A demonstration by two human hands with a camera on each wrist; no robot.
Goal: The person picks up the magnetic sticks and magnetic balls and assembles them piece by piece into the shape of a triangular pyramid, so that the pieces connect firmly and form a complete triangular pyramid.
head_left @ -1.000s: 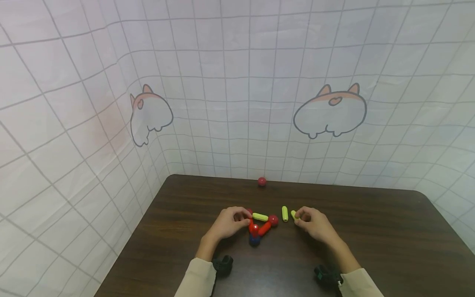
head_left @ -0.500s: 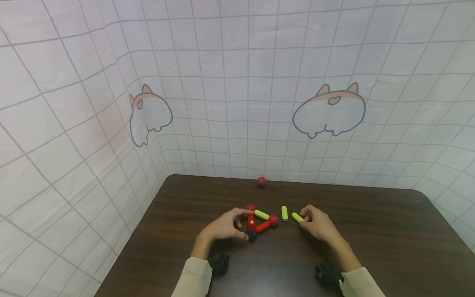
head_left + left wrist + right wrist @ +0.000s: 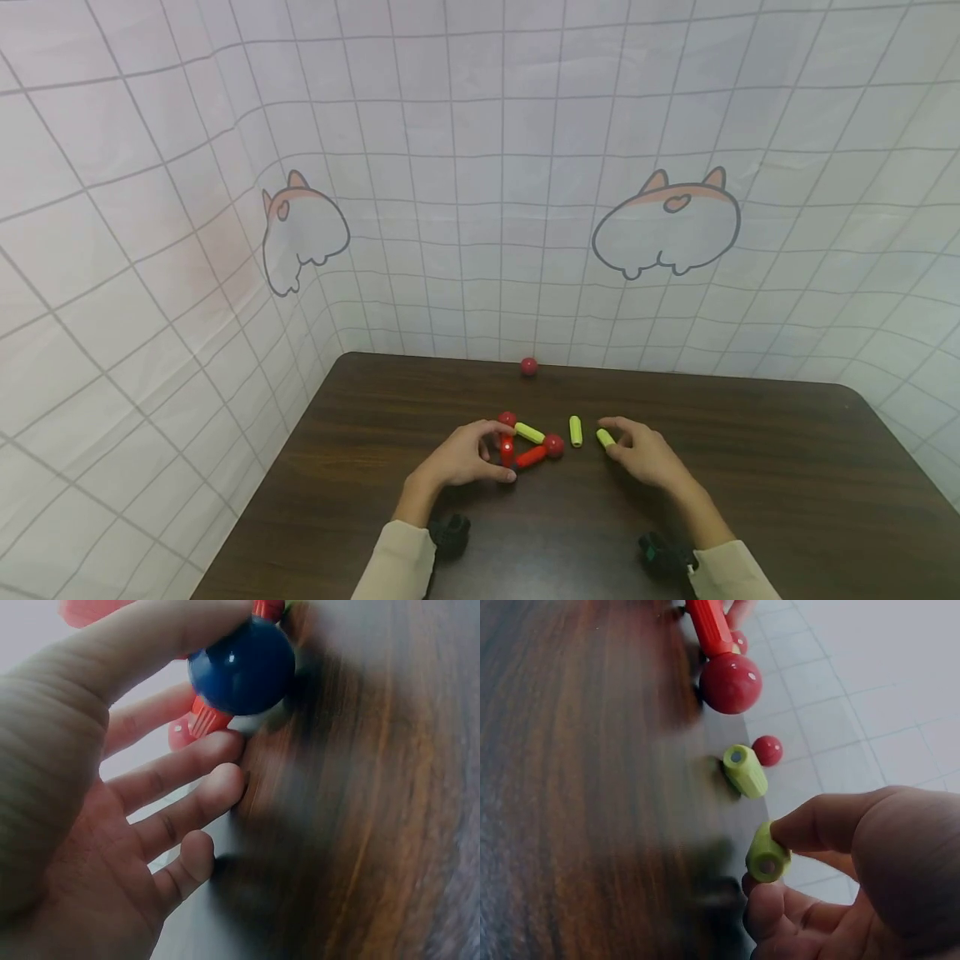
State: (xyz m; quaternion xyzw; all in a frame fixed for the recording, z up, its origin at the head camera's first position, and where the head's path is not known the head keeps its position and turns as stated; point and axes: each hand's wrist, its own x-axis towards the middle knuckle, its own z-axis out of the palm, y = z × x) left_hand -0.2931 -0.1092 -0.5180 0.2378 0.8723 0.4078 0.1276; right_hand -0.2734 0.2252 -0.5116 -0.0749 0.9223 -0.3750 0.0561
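My left hand [image 3: 465, 454] spans one side of a triangle of magnetic balls and rods, thumb on the blue ball [image 3: 244, 671] and index finger by the far red ball [image 3: 507, 418]. A yellow-green rod [image 3: 530, 433] joins that ball to another red ball [image 3: 553, 445], and a red rod [image 3: 532, 456] runs from there toward the blue one. Another red rod [image 3: 507, 450] shows a bright end facing up. To the right, my right hand [image 3: 645, 450] pinches a yellow-green magnetic rod [image 3: 765, 859] between thumb and fingers, its grey end disc showing.
Between the triangle and my right hand lies a loose yellow-green rod [image 3: 575, 432]. A single red ball [image 3: 528, 367] sits near the back edge of the dark wooden table [image 3: 750, 467]. A white gridded curtain [image 3: 480, 208] hangs behind.
My left hand has spread from the triangle's far corner, its thumb now on the blue ball. The triangle has shifted slightly. In my right fingers the yellow-green rod has moved a little right and turned.
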